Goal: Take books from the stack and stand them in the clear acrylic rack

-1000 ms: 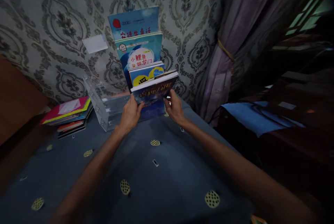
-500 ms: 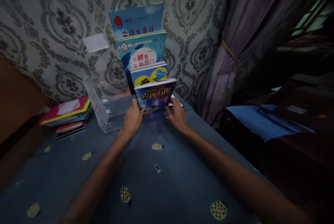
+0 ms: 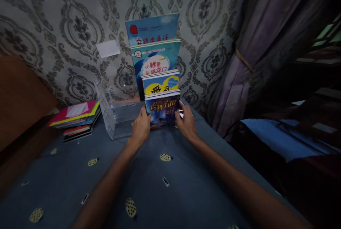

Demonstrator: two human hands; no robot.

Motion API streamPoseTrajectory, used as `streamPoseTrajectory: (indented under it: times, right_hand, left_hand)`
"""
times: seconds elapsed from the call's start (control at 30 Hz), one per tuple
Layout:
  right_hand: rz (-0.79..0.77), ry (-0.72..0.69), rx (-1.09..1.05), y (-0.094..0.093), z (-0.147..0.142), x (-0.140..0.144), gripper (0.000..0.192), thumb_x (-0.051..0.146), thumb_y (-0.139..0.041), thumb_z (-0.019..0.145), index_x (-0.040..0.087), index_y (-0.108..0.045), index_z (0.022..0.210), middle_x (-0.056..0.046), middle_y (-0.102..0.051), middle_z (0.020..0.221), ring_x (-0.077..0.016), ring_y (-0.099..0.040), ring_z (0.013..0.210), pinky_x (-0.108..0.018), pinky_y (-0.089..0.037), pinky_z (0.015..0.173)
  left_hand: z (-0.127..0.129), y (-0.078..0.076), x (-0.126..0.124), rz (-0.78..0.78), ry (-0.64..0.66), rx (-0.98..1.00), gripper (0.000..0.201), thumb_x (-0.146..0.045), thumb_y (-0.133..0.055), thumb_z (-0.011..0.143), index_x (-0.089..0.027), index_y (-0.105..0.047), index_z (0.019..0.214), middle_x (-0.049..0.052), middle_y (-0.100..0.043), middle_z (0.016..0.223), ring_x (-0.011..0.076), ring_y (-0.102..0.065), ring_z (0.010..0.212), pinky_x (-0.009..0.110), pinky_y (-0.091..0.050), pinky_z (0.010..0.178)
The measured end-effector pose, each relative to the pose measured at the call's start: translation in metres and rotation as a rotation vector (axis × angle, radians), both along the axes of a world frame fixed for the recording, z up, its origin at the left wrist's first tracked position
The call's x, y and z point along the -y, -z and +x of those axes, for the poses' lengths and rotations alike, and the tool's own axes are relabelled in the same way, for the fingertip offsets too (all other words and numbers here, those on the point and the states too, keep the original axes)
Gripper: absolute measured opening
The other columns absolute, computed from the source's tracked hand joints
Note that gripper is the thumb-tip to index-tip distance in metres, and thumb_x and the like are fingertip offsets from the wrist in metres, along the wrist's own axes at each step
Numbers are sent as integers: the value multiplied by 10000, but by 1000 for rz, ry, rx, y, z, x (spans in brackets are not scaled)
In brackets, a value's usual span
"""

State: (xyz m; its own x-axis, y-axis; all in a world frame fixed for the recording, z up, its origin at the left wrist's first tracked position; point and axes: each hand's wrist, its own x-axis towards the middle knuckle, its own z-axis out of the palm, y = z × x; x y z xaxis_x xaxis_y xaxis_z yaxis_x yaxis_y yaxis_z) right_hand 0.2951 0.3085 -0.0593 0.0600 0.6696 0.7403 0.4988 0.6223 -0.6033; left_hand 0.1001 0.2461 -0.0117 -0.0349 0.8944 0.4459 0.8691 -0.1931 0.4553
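A dark blue book (image 3: 163,110) with gold lettering stands upright at the front of a row of books. My left hand (image 3: 141,126) grips its left edge, thumb on the cover, and my right hand (image 3: 185,120) grips the right edge the same way. Behind it rise a blue and yellow book (image 3: 161,84), a teal book (image 3: 156,56) and, tallest at the back, a blue book (image 3: 153,28). To the left of the books is a clear plastic rack (image 3: 121,115) with tiers. The fingers behind the front book are hidden.
A stack of folders and books (image 3: 77,115) lies left of the rack. The blue cloth (image 3: 133,182) with a pineapple print covers the table. Patterned wallpaper (image 3: 80,33) with a white card (image 3: 108,48) is behind, and a tied purple curtain (image 3: 239,72) hangs at right.
The front book has been straightened from a slight tilt and sits closer against the books behind, both hands still on it. The whole view has shifted slightly.
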Motion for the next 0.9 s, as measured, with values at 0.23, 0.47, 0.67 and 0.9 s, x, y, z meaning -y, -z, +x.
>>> streamPoseTrajectory:
  times: [0.23, 0.47, 0.67, 0.9]
  right_hand:
    - [-38, 1, -67, -3, -6, -4, 383, 258, -486, 888, 223, -608, 1250, -118, -619, 1105, -300, -605, 1028, -533, -541, 908]
    - [-33, 24, -56, -3, -8, -2, 341, 263, -468, 893, 210, -620, 1194, -115, -608, 1069, -299, -598, 1004, -530, -538, 890]
    - [-13, 34, -45, -2, -9, -2, 334, 232, -460, 882, 221, -617, 1177, -111, -594, 1042, -290, -588, 980, -522, -545, 874]
    - [24, 90, -24, 0, -12, -3, 361, 206, -424, 877, 225, -607, 1188, -108, -599, 1023, -298, -578, 976, -528, -528, 870]
  left_hand:
    - [5, 10, -10, 99, -12, -35, 373, -179, -372, 1017, -111, -373, 1384, 215, -606, 1294, 292, -680, 1078, 400, -545, 855]
    - [10, 10, -11, 88, -54, -82, 330, -170, -360, 1025, -120, -391, 1349, 197, -612, 1257, 283, -683, 1045, 382, -546, 827]
    - [10, 5, -8, 58, -51, -48, 376, -170, -389, 1017, -142, -373, 1391, 175, -613, 1272, 290, -683, 1059, 384, -550, 840]
    - [11, -1, -4, -15, -52, -50, 412, -182, -363, 1017, -136, -374, 1426, 179, -629, 1241, 303, -692, 1033, 400, -550, 842]
